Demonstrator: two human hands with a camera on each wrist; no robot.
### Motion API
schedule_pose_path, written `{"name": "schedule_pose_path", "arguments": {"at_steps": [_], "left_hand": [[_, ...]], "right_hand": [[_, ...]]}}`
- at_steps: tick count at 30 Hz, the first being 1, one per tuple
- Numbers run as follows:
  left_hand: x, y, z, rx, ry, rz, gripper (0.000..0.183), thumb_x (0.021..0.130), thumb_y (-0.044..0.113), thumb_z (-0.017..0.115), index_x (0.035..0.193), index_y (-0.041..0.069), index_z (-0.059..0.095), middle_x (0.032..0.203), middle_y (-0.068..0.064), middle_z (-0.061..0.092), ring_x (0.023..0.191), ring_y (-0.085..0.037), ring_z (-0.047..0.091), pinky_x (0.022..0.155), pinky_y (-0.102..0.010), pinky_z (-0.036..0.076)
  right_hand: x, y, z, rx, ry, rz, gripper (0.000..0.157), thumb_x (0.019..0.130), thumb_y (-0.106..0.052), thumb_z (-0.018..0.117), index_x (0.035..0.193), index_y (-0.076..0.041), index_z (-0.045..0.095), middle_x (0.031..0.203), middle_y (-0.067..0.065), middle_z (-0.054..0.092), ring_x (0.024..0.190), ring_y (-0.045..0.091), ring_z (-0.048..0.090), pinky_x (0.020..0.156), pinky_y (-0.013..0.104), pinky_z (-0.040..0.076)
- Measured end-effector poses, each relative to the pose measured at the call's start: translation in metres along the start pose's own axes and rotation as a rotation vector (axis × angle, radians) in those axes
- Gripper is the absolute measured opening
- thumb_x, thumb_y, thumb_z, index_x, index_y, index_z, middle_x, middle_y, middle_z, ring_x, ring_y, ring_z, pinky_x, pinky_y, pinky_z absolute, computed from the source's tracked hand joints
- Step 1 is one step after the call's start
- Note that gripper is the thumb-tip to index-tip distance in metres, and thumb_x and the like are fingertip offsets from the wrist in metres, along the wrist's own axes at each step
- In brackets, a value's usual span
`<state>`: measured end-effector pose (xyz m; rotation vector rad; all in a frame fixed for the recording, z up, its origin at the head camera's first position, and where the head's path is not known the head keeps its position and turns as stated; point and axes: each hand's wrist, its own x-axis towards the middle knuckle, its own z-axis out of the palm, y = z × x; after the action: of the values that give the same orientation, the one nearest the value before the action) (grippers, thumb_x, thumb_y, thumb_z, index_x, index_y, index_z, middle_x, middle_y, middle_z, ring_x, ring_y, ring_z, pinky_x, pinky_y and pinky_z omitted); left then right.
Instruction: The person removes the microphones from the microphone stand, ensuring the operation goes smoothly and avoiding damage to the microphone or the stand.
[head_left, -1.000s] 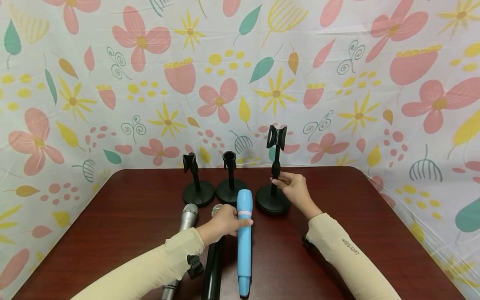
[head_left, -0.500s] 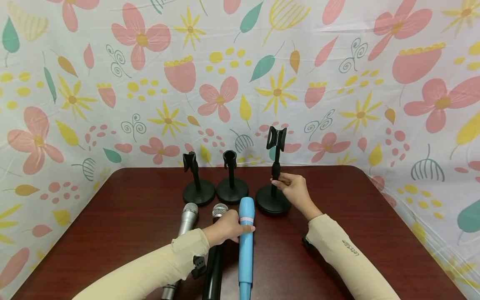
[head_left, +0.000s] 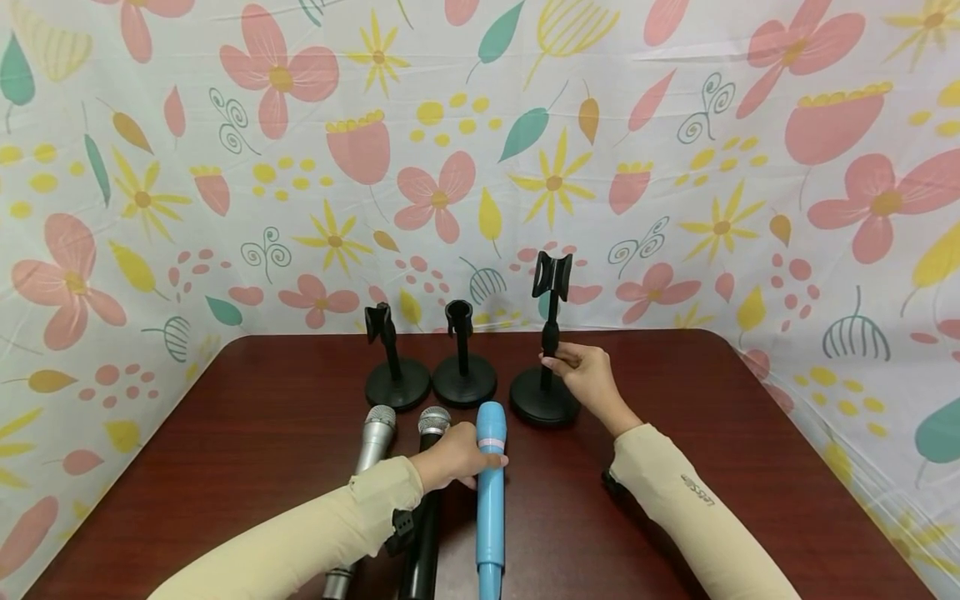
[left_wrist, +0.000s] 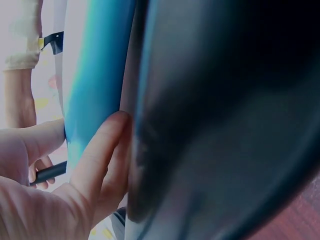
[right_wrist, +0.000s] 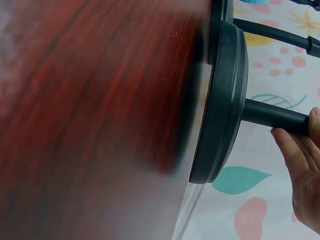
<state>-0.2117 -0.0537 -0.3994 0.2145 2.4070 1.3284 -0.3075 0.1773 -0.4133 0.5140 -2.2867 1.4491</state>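
Note:
My left hand point(head_left: 456, 458) pinches a light blue microphone point(head_left: 491, 517) below its head, thumb on one side and fingers on the other, as the left wrist view shows. The blue microphone points away from me; whether it touches the table is unclear. Left of it lies a black microphone point(head_left: 425, 542), partly hidden under the left hand and forearm. A silver microphone point(head_left: 374, 443) lies farther left, also partly covered. My right hand point(head_left: 588, 379) holds the pole of the tallest black microphone stand point(head_left: 545, 403) between thumb and fingers. The stand is upright, its cradle unoccupied; its round base fills the right wrist view's middle.
Two shorter black desk stands, the left one point(head_left: 397, 385) and the middle one point(head_left: 464, 383), stand in a row left of the tall stand. Everything is on a dark red wooden table point(head_left: 697, 400). A flower-printed cloth point(head_left: 480, 183) hangs behind its far edge.
The blue microphone and left hand have come slightly toward me, uncovering the black microphone's head. That head has since shifted a little left. My right hand keeps its hold on the stand.

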Motion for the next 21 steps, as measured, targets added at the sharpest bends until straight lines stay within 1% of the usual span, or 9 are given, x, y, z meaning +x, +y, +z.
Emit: {"name": "schedule_pose_path", "arguments": {"at_steps": [6, 12, 16, 21], "left_hand": [[0.001, 0.001, 0.000, 0.010, -0.005, -0.001, 0.046, 0.086, 0.008, 0.072, 0.113, -0.019, 0.047, 0.094, -0.024, 0.055, 0.075, -0.035, 0.068, 0.057, -0.037, 0.058], [0.001, 0.001, 0.000, 0.038, -0.013, 0.009, 0.048, 0.086, 0.008, 0.073, 0.115, -0.019, 0.045, 0.095, -0.024, 0.053, 0.075, -0.035, 0.067, 0.055, -0.037, 0.058], [0.001, 0.001, 0.000, 0.067, -0.025, 0.026, 0.044, 0.086, 0.009, 0.073, 0.111, -0.017, 0.047, 0.092, -0.022, 0.053, 0.071, -0.034, 0.067, 0.054, -0.036, 0.058], [0.001, -0.001, 0.001, 0.119, -0.038, 0.048, 0.038, 0.086, 0.011, 0.073, 0.103, -0.014, 0.050, 0.087, -0.020, 0.053, 0.062, -0.031, 0.067, 0.050, -0.033, 0.057]], "right_hand": [[0.006, 0.000, 0.001, 0.000, 0.001, -0.011, 0.025, 0.086, -0.001, 0.071, 0.109, 0.007, 0.069, 0.096, 0.020, 0.071, 0.088, 0.030, 0.070, 0.074, 0.030, 0.057], [0.010, 0.003, 0.003, -0.028, -0.006, -0.015, 0.026, 0.086, -0.002, 0.071, 0.111, 0.005, 0.069, 0.096, 0.018, 0.072, 0.090, 0.028, 0.070, 0.076, 0.034, 0.056], [0.014, 0.004, 0.005, -0.036, -0.012, -0.003, 0.027, 0.086, -0.005, 0.071, 0.112, 0.004, 0.069, 0.097, 0.017, 0.072, 0.091, 0.027, 0.070, 0.076, 0.035, 0.056], [0.021, 0.007, 0.008, -0.009, -0.026, 0.019, 0.028, 0.087, -0.005, 0.070, 0.114, 0.003, 0.069, 0.098, 0.017, 0.072, 0.093, 0.026, 0.070, 0.079, 0.036, 0.055]]}}
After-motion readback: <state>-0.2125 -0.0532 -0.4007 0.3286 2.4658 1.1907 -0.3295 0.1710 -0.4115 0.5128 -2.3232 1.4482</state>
